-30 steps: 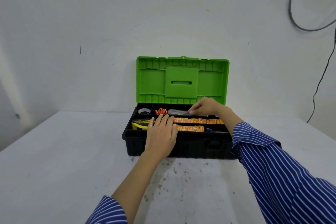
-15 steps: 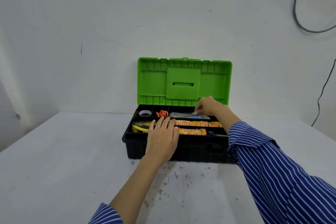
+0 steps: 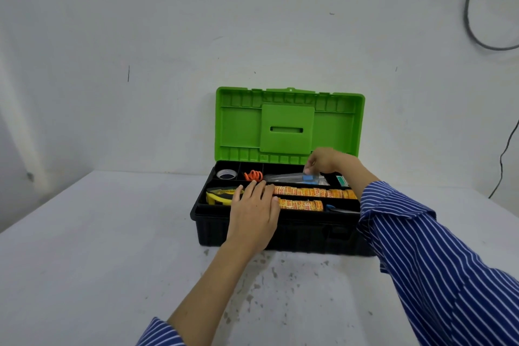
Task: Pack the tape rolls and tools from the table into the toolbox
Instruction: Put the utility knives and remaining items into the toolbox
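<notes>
A black toolbox (image 3: 252, 236) sits at the far middle of a white table (image 3: 84, 261), close to the back wall, its green lid (image 3: 238, 126) standing upright and open. The left hand (image 3: 252, 215) lies flat over the front rim, fingers straight and spread across the tray, just beside a yellow tape measure (image 3: 219, 195). The right hand (image 3: 323, 161) reaches into the back compartment, fingertips pinching a clear plastic bag (image 3: 283, 177) with something blue inside. Two rows of orange-labelled tape rolls (image 3: 314, 192) fill the long middle slots. A small tape roll (image 3: 226, 174) and an orange coiled item (image 3: 253, 175) occupy the back-left compartments. Wide bare tabletop stretches left, right and in front of the box.
</notes>
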